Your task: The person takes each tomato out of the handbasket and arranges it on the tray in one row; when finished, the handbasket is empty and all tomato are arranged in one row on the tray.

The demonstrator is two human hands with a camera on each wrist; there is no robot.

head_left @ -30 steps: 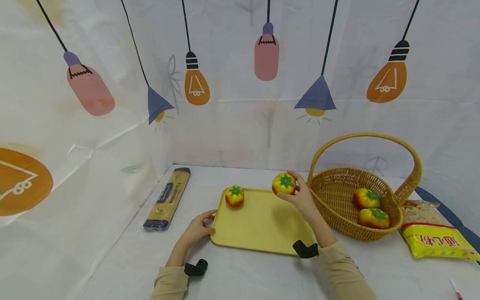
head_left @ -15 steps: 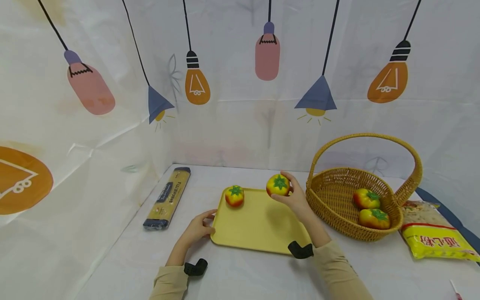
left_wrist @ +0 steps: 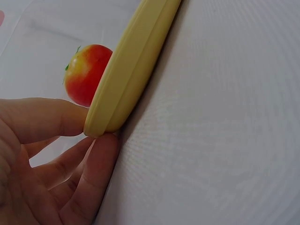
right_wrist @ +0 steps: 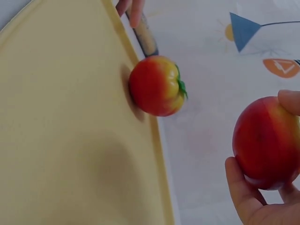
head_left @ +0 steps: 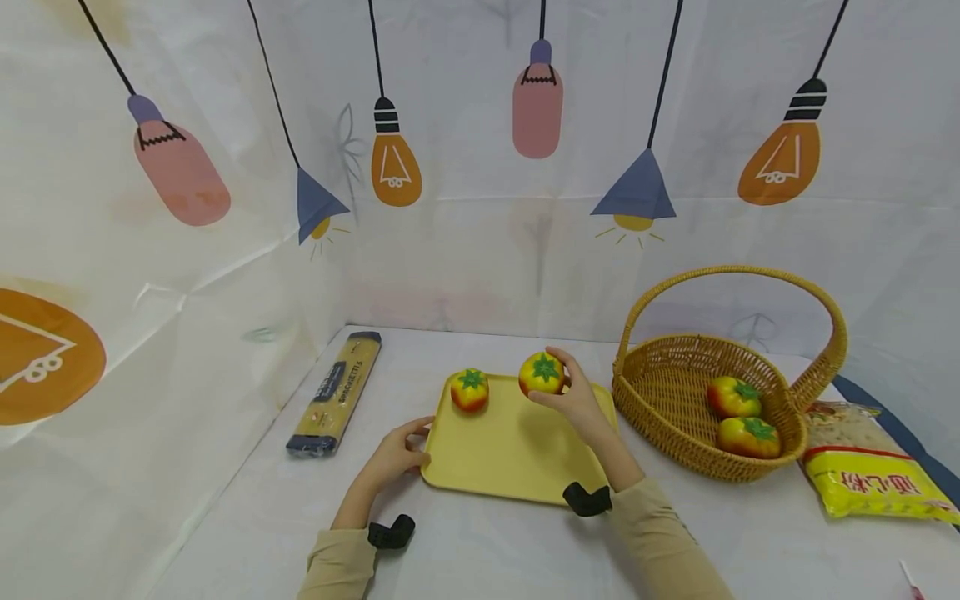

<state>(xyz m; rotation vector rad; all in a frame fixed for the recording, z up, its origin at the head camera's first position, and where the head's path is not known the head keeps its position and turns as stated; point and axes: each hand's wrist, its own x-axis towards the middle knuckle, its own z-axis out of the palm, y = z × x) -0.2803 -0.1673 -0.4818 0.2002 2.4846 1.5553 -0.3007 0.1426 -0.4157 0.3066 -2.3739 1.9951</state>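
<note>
My right hand (head_left: 583,408) holds a red-and-yellow tomato (head_left: 540,375) with a green leafy top, raised over the back part of a yellow tray (head_left: 495,458). In the right wrist view, fingers and thumb wrap the held tomato (right_wrist: 265,145), and its shadow falls on the tray. Another tomato (head_left: 469,393) sits at the tray's back left corner. At the left edge, my left hand (head_left: 395,454) pinches the tray; the left wrist view has the thumb on one side of the rim (left_wrist: 124,75) and fingers on the other.
Right of the tray stands a wicker basket (head_left: 656,400) with a tall handle, two tomatoes (head_left: 748,437) inside. A yellow-labelled bag (head_left: 873,475) lies beyond it. Left of the tray lies a spaghetti packet (head_left: 336,396). A lamp-printed sheet (head_left: 465,275) hangs behind the table.
My right hand has carried its tomato leftward over the tray, away from the basket and closer to the other tomato. The left hand has stayed at the tray's edge.
</note>
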